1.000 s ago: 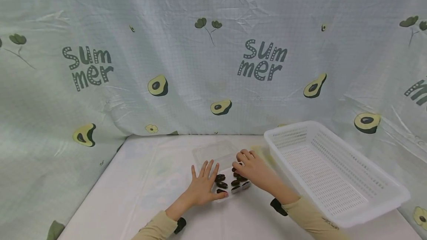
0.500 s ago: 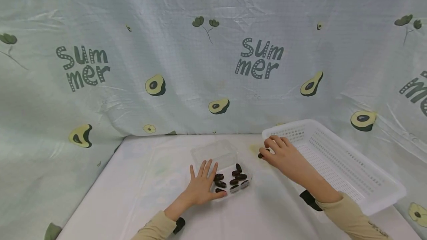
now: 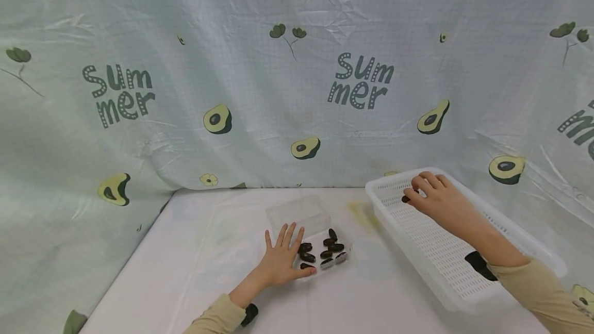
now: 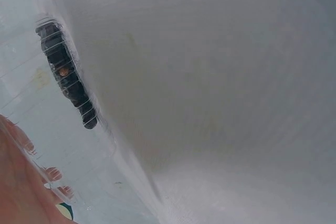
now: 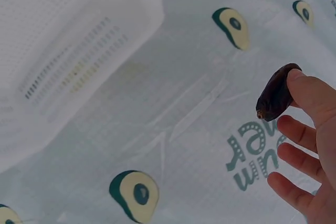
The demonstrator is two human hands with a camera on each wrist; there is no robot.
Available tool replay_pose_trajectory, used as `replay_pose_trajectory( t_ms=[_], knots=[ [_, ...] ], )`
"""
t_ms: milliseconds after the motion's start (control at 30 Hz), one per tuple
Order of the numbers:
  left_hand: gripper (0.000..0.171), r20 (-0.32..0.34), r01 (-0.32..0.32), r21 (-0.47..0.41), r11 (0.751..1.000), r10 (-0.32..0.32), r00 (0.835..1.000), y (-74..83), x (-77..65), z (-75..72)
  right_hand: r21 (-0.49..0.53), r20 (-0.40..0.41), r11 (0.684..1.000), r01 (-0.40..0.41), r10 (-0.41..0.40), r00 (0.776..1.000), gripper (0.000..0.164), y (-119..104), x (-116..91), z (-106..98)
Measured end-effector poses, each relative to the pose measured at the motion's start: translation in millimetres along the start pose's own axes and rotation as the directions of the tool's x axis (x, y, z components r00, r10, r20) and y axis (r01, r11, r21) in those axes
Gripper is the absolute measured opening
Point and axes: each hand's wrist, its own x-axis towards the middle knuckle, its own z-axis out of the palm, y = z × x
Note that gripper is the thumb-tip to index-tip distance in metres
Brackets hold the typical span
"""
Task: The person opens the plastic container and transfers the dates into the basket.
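Observation:
Several dark brown dates (image 3: pixel 335 247) lie in a clear plastic box whose see-through lid (image 3: pixel 294 213) is folded back behind it. With fingers spread, my left hand (image 3: pixel 277 267) rests on the box's left side. The left wrist view shows one date (image 4: pixel 65 77) through the clear wall, beside part of that hand (image 4: pixel 23 177). My right hand (image 3: pixel 447 215) is over the far end of a white plastic basket (image 3: pixel 427 282). Between thumb and forefinger it pinches a single date (image 5: pixel 275 95), its other fingers loosely extended in the right wrist view.
The basket's perforated wall (image 5: pixel 79 66) rises at the table's right side. A patterned sheet (image 3: pixel 260 92) with avocados hangs behind the table (image 3: pixel 209 251). A dark band (image 3: pixel 481 265) sits at my right wrist, another (image 3: pixel 249 315) at my left.
My right hand has lifted a date out of the clear box and carried it right, past the basket's rim and over its inside. My left hand has stayed on the box.

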Motion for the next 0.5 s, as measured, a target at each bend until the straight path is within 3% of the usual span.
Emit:
replay_pose_trajectory(
  t_ms=[500],
  knots=[
    [0.093, 0.010, -0.020, -0.009, 1.000, 0.020, 1.000, -3.3, 0.9, -0.8, -0.041, -0.012, 0.999, -0.023, 0.023, 1.000, 0.050, 55.8, -33.8, 25.1]
  ],
)
